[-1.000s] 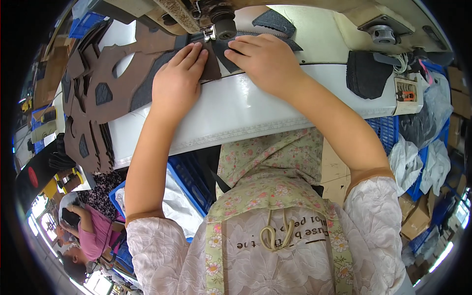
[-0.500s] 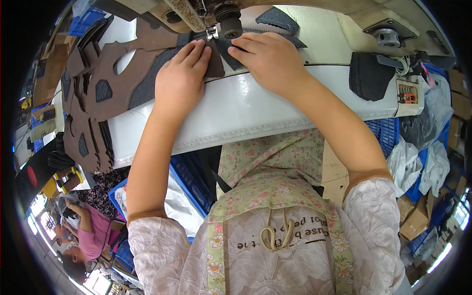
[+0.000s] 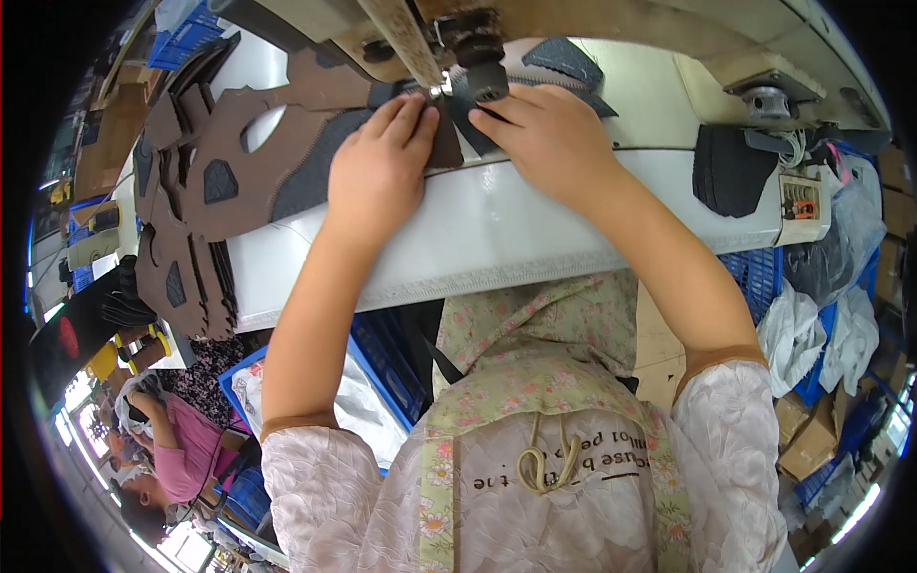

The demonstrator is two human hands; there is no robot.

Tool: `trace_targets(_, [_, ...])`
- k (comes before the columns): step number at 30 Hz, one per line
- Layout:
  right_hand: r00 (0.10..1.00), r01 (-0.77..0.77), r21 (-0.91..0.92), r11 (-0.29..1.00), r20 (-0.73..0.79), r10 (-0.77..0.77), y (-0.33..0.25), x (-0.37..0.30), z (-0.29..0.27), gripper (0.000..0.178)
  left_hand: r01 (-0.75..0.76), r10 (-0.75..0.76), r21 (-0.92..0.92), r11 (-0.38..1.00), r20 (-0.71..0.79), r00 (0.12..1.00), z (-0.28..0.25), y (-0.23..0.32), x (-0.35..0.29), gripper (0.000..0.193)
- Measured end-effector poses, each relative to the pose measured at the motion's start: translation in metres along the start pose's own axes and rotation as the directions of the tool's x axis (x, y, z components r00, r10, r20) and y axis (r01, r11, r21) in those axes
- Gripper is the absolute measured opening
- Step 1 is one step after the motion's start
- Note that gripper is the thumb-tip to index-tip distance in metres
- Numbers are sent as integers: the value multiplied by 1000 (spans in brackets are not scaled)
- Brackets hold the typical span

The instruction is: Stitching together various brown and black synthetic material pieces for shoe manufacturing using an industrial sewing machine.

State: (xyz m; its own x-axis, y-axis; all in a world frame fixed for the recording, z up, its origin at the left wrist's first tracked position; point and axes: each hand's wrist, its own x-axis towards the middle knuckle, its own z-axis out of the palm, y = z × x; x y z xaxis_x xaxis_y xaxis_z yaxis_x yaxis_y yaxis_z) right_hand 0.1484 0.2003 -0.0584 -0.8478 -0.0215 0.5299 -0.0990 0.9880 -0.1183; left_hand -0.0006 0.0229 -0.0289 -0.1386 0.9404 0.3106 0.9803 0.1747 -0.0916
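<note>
My left hand [image 3: 379,181] lies on a brown shoe-upper piece [image 3: 445,143], its fingers stretched toward the sewing machine's metal presser foot [image 3: 440,89]. My right hand [image 3: 562,148] rests just right of the foot. Its fingers are extended over a dark grey piece [image 3: 475,129], which shows between the two hands. From under the foot, joined brown and dark grey pieces [image 3: 253,196] spread left across the white table. Another dark zigzag-edged piece [image 3: 565,63] lies behind my right hand. The needle is too small to make out.
A stack of black pieces [image 3: 734,172] lies at the table's right. Beside it sits a small tray with an orange tool [image 3: 800,202]. Layered brown pieces [image 3: 196,286] hang over the left edge. A blue crate [image 3: 387,368] stands below. Another person [image 3: 186,449] sits at far left.
The whole scene has shifted slightly right and down in the picture. Both hands keep nearly the same place beside the presser foot, fingers still stretched on the pieces.
</note>
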Motion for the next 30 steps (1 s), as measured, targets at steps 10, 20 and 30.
trace_targets(10, [999, -20, 42, 999, 41, 18, -3, 1, -5, 30, 19, -18, -92, 996, 17, 1000, 0, 1, -2, 55])
trace_targets(20, [1000, -12, 47, 999, 9, 11, -2, 2, -5, 34, 14, -17, -140, 990, -13, 1000, -2, 0, 1, 56])
trace_targets(30, [1000, -11, 39, 999, 1, 11, 0, 2, -5, 33, 0, -9, -211, 977, -42, 999, -4, -7, 5, 44])
